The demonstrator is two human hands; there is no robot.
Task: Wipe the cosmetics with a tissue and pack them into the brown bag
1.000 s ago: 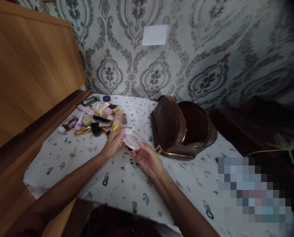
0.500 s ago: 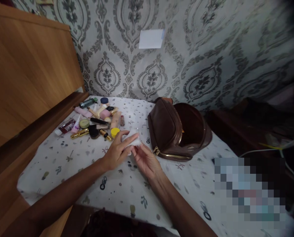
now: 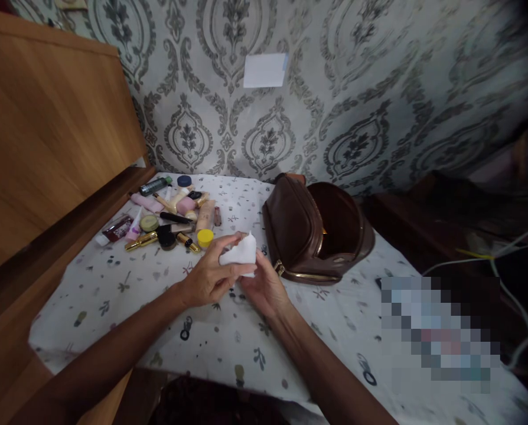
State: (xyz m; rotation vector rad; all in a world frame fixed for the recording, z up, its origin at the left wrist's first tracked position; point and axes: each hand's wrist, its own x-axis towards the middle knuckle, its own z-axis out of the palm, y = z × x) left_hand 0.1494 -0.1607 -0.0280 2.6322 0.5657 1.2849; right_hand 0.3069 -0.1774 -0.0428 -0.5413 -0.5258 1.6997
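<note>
A small white folded tissue or wipe (image 3: 241, 251) is held between my two hands above the patterned cloth. My left hand (image 3: 208, 274) pinches it from the left, thumb below and fingers along the top. From the right, my right hand (image 3: 266, 287) grips its lower right edge. Just beyond my left hand lies a jar with a yellow lid (image 3: 205, 238). The open brown toiletry bag (image 3: 290, 227) stands to the right of my hands, its zipper undone and a dark inside showing.
Cosmetics lie in a cluster at the left back, among them a gold tube (image 3: 141, 241), a green-lidded jar (image 3: 149, 222) and a black jar (image 3: 166, 238). A wooden cabinet (image 3: 60, 94) borders the left side. Patterned wallpaper rises behind. White cables (image 3: 523, 239) hang at the right.
Both hands have turned the white piece, so a broader flat face of it now shows between the fingers. The whole view has shifted slightly.
</note>
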